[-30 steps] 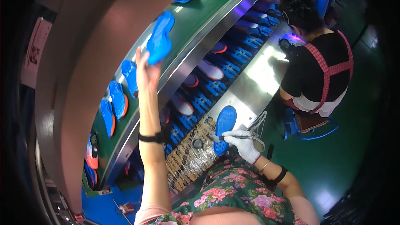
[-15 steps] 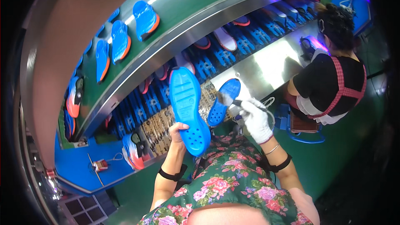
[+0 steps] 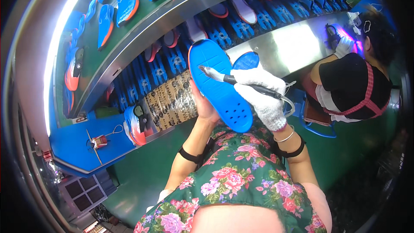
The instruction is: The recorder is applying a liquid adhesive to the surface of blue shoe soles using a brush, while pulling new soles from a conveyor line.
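Observation:
A blue shoe sole point(image 3: 221, 89) with a row-like set of small holes at its heel lies tilted in my bare left hand point(image 3: 206, 107), whose fingers are partly hidden under it. My right hand point(image 3: 264, 99), in a white knit glove, grips a brush point(image 3: 223, 77) with a black handle and a thin hose or cord at its back end. The wet, pale-coated bristles rest on the sole's upper face, towards its front half. Behind the glove, a second blue sole point(image 3: 246, 61) lies on the bench, mostly covered.
Blue soles point(image 3: 127, 2) with orange edges stand along the upper green shelf point(image 3: 172, 1). Below it, a conveyor point(image 3: 157, 74) carries shoe uppers in blue racks. Brown taped material point(image 3: 170, 103) covers the bench edge. An orange-white shoe point(image 3: 134, 125) stands left; a co-worker point(image 3: 349, 75) sits at right.
The brush has moved left from the sole on the bench onto the held sole. My left hand has shifted up and turned that sole to show its upper face. The view has shifted.

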`<state>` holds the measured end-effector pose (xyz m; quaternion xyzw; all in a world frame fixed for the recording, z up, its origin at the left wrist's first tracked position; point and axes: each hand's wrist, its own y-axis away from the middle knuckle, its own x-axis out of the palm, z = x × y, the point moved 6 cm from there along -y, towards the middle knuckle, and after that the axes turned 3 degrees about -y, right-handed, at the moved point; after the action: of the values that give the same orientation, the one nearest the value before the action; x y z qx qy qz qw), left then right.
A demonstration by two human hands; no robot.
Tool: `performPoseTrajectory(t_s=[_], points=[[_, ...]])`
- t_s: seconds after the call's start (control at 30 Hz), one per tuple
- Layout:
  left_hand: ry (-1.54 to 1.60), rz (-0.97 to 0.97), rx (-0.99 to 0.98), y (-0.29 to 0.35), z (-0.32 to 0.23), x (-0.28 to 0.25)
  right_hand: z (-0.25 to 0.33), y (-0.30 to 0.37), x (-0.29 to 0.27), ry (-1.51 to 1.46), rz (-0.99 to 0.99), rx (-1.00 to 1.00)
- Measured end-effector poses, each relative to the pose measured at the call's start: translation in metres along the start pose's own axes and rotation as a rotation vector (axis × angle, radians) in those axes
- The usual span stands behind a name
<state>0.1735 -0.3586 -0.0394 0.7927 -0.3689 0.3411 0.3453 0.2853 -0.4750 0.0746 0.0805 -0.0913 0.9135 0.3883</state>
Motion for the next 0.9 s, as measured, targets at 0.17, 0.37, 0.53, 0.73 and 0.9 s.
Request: performPoseTrajectory(t_s=[0.17,0.37,0.53,0.73,0.9], points=[[-0.007,0.039,-0.019,-0.006,0.008,0.017,0.010,-0.006,-0.003,0.317,-0.013,-0.363],[-0.139,0.004,-0.041,0.007,0.016,0.030,0.044,-0.011,0.009,0.713,0.069,-0.696],[-0.217,-0.041,-0.084,0.011,0.030,0.022,0.033,0.009,0.020,0.710,0.139,-0.667],[-0.126,-0.007,-0.028,0.012,0.024,0.019,0.021,0.014,0.006,0.542,0.015,-0.541],[-0.183,0.046,-0.167,0.017,0.020,0.007,0.023,0.028,0.032,0.672,0.192,-0.702]])
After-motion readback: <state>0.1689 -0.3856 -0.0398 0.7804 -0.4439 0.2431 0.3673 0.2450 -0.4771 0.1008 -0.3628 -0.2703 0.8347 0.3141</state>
